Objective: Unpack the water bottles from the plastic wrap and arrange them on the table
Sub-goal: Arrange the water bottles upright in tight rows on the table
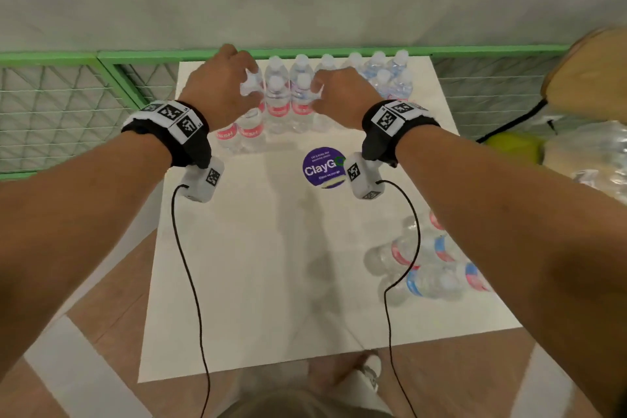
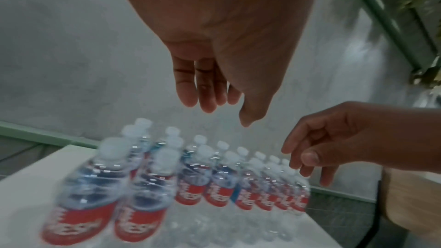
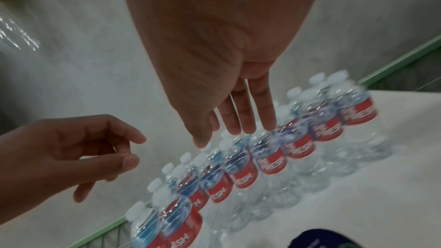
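Out at the far edge of the counter [image 1: 254,248] now, over the upright bottles [image 1: 288,92] standing in two close rows, red labels facing the near side. Left hand [image 1: 217,88] above the left end of the rows, grip spread and loose, holding nothing in the wrist view. Right hand [image 1: 342,95] just beside it toward the middle, grip likewise relaxed and empty, fingertips [image 3: 269,125] right down at the caps. Touching or a hair above? Cannot tell through the blur.

Looks like tidying the line-up. More bottles [image 1: 431,265] lying on their sides by the right edge, near corner, so probably more standing up to do.

Handling, as a guess: small, full, light enough for one hand each; thin clear walls likely to dent under a squeeze and a bit slick. Best taken at the neck under the cap, or round the labelled waist. Packed tight, so easy to topple a neighbour.

Hard to make out: whether plastic wrap clings to that lying bunch, partly behind the right forearm. Labels smeared in both wrist views. Purple sticker [image 1: 324,166] half covered by the wrist camera.
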`<control>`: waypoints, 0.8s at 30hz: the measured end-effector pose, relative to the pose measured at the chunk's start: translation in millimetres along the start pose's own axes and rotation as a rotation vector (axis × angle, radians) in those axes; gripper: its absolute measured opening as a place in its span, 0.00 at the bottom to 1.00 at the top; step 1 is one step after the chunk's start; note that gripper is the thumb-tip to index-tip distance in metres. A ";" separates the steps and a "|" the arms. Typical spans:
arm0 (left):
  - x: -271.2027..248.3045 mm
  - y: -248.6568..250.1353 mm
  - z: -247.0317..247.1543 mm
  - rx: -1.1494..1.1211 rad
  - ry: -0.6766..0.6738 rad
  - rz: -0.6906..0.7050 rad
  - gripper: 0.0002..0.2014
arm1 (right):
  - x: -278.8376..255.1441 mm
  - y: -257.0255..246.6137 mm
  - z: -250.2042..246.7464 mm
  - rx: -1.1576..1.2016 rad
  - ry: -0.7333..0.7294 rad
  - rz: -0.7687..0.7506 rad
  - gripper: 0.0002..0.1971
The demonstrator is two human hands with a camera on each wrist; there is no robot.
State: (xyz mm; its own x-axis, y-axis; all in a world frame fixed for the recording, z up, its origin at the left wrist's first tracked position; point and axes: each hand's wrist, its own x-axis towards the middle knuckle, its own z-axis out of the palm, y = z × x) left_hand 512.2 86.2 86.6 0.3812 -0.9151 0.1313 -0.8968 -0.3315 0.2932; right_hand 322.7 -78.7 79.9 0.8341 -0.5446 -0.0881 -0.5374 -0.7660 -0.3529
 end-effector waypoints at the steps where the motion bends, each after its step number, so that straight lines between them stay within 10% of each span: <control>1: -2.1 17.1 0.5 -0.035 -0.007 0.023 0.18 | -14.0 10.3 -10.3 -0.015 -0.011 0.015 0.15; 14: -73.3 238.1 73.4 -0.181 -0.389 0.213 0.21 | -201.1 140.6 -44.1 -0.167 -0.289 0.119 0.15; 24: -105.7 308.6 122.5 -0.041 -0.578 0.182 0.22 | -244.4 188.4 -18.0 -0.285 -0.240 0.054 0.18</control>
State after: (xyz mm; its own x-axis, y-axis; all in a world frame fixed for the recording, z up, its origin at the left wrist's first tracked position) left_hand 167.7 52.4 47.2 0.0281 -0.9366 -0.3493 -0.9224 -0.1590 0.3520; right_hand 15.3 -96.1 51.7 0.7909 -0.5174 -0.3269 -0.5665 -0.8210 -0.0713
